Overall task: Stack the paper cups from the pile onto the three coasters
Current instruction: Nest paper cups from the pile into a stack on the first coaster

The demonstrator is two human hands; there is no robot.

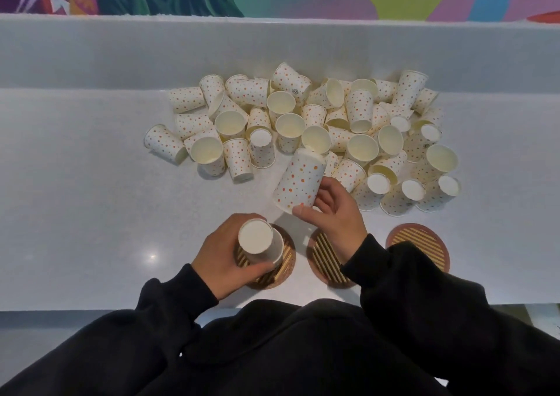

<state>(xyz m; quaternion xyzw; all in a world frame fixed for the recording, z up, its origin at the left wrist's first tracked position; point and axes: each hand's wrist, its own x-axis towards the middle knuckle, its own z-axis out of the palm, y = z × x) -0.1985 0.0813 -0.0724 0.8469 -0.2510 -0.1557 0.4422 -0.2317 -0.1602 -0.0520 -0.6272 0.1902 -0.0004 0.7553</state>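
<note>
On the counter (91,213), three coasters sit in a row near the front edge, and the pile (359,107) of dotted cups lies beyond them. Our left hand (224,253) grips the left cup (257,239), base up, on the left coaster (289,253). The hand hides whether the rim sits flat. Our right hand (336,213) holds the right cup (300,183), tilted with its base pointing away, between the pile and the middle coaster (325,259). The right coaster (419,248) carries nothing.

Likely faults, as we judge them:
- Tipping. The right cup is tilted. If we lower it this way, one side of the rim lands first and the cup may topple or skid off the coaster.
- Crushing. The paper walls look thin, so a tight grip could push a rim out of round, and later cups would then nest badly.
- Scatter. The right cup's far end is close to the nearest pile cups, and a careless sweep could roll them toward the coasters.
- Drag. Our right sleeve covers the middle coaster's near edge and could shift it.
- Lean. The left cup appears off-centre on its coaster, so a stack built on it may lean.

Hand pose: the left thumb lies on the cup's near wall and the fingers wrap the far side. The right thumb presses near the rim, the fingers curl round the right wall, and the wrist is over the middle coaster.
</note>
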